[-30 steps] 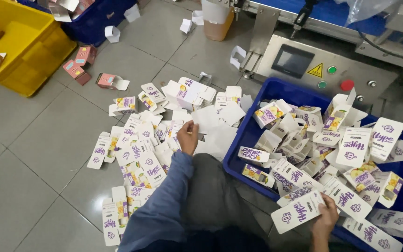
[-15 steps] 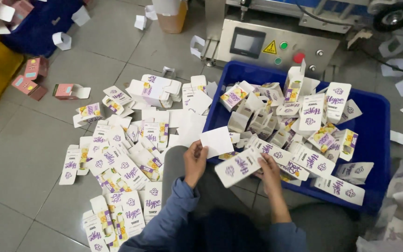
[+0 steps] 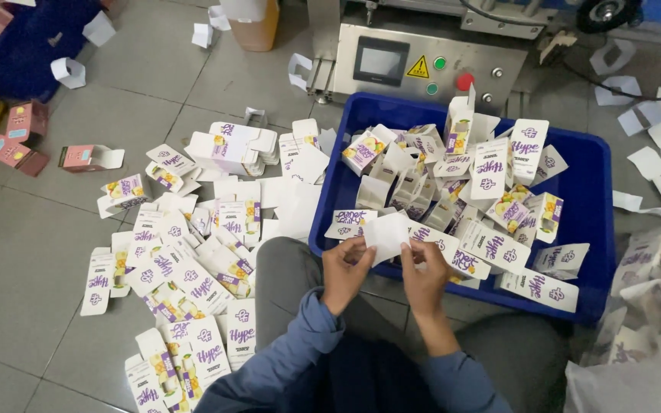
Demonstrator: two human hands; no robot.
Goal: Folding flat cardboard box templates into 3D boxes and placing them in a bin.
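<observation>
A seated person's left hand [image 3: 343,271] and right hand [image 3: 424,277] both pinch a flattened white carton blank [image 3: 386,235] above the near rim of a blue crate [image 3: 595,229] heaped with small printed cartons [image 3: 491,191]. Fingers close narrowly on its edges. Flattened cartons [image 3: 193,291] cover the floor tiles at the left; a loose grip could likely drop the blank among them, or crease it.

A single head-worn camera looks steeply down from above the person's lap onto the floor [image 3: 32,252]. It sits close over both hands at bottom centre and faces forward toward the blue crate [image 3: 598,222] and the grey machine [image 3: 422,65] at the top edge.
</observation>
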